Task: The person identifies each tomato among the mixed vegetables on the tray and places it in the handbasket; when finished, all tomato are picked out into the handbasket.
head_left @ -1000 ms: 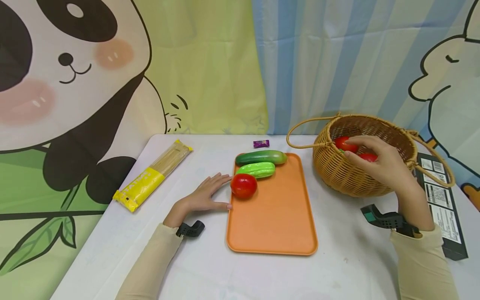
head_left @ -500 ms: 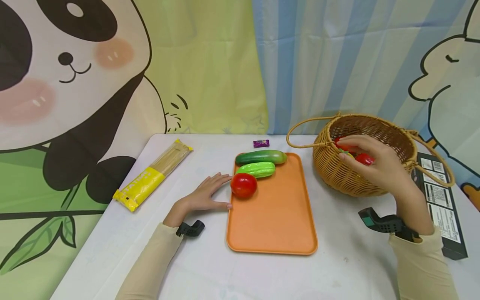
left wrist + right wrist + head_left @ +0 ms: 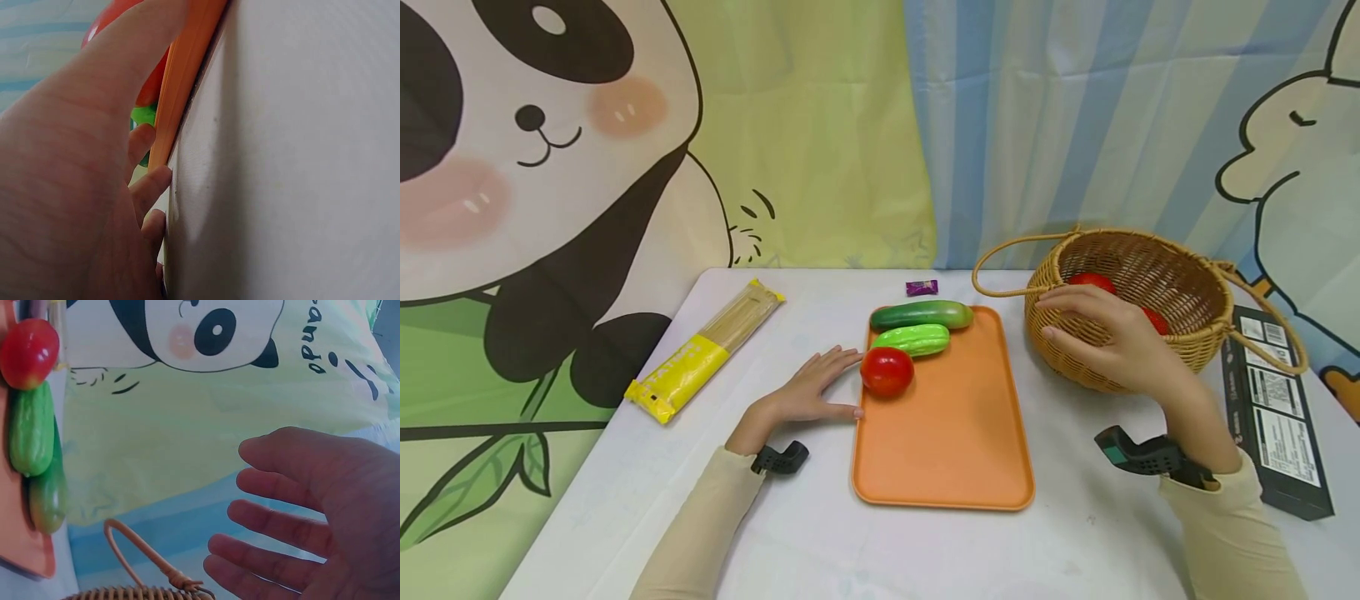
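My left hand (image 3: 808,392) lies at the left edge of an orange tray (image 3: 951,442), its thumb and fingertips right at the rim. On the tray a red tomato (image 3: 887,372) sits closest to those fingers. Behind it lie a light green cucumber (image 3: 917,340) and a darker green one (image 3: 922,314). Over the front left rim of a wicker basket (image 3: 1142,371) hovers my right hand (image 3: 1112,337). The right wrist view shows that hand (image 3: 300,519) with fingers extended and nothing in it. Two red, rounded things, one of them (image 3: 1093,282) nearer the left wall, are partly visible inside the basket.
A yellow pack of dry noodles (image 3: 703,354) lies on the left of the white table. Behind the tray is a small purple wrapped candy (image 3: 922,287). To the right, a black box (image 3: 1285,417) with white labels stands beside the basket, whose looped handle (image 3: 1000,250) sticks out leftward.
My right hand has come out from above the basket's inside, moving left and toward me, uncovering more of the red things. The left hand and tray have not moved.
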Available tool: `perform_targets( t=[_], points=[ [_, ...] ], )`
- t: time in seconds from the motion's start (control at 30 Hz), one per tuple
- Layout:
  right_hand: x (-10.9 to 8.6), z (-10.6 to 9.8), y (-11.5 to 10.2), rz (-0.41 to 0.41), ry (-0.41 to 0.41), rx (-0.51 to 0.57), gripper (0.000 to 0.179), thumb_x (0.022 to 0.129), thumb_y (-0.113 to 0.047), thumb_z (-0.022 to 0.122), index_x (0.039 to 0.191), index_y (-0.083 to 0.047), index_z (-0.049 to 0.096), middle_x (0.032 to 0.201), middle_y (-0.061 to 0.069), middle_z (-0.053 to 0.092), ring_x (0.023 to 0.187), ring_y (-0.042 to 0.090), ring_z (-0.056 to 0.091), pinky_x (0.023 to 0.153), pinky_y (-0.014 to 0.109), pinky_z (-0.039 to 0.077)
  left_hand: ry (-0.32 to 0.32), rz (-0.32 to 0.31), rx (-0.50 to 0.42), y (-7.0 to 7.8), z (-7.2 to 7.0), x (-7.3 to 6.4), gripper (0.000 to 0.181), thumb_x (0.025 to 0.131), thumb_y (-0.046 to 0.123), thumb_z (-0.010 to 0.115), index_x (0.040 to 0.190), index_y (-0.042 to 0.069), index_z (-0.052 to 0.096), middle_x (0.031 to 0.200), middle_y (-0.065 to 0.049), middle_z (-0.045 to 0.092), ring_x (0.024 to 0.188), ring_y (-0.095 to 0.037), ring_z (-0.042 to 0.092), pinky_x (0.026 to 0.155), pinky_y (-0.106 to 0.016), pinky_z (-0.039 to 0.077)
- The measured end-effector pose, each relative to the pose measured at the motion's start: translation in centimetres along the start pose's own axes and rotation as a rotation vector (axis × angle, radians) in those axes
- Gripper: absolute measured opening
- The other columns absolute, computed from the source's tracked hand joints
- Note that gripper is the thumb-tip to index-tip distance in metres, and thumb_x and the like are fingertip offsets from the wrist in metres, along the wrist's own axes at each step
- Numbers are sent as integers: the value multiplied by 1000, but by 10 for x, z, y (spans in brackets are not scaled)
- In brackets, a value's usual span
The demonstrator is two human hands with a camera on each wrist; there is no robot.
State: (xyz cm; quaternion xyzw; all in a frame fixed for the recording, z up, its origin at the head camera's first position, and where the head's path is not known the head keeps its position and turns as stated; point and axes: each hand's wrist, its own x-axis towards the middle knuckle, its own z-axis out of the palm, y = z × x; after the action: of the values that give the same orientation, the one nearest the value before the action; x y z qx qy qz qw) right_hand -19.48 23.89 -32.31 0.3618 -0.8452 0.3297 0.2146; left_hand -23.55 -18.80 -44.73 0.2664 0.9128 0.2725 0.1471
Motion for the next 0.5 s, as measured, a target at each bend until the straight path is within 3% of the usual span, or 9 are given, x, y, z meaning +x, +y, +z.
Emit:
perform_targets(
  t=[0.23, 0.5],
  points=[
    [4, 12, -4, -22, -44, 44, 41, 75, 9, 76, 112, -7, 68, 115, 7, 65, 112, 4, 54, 97, 9, 38, 0, 1, -5, 2, -1, -1, 93, 80, 57, 72, 155, 24, 27, 161, -2, 24, 151, -26, 5, 121, -50, -1],
    [6, 28, -7, -6, -97, 59, 37, 78, 5, 75, 113, -6, 69, 118, 7, 65, 107, 14, 57, 94, 9, 39, -2, -5, -8, 3, -2, -2, 94, 80, 56, 72, 155, 24, 27, 161, -2, 23, 151, -25, 4, 121, -49, -2]
  ],
)
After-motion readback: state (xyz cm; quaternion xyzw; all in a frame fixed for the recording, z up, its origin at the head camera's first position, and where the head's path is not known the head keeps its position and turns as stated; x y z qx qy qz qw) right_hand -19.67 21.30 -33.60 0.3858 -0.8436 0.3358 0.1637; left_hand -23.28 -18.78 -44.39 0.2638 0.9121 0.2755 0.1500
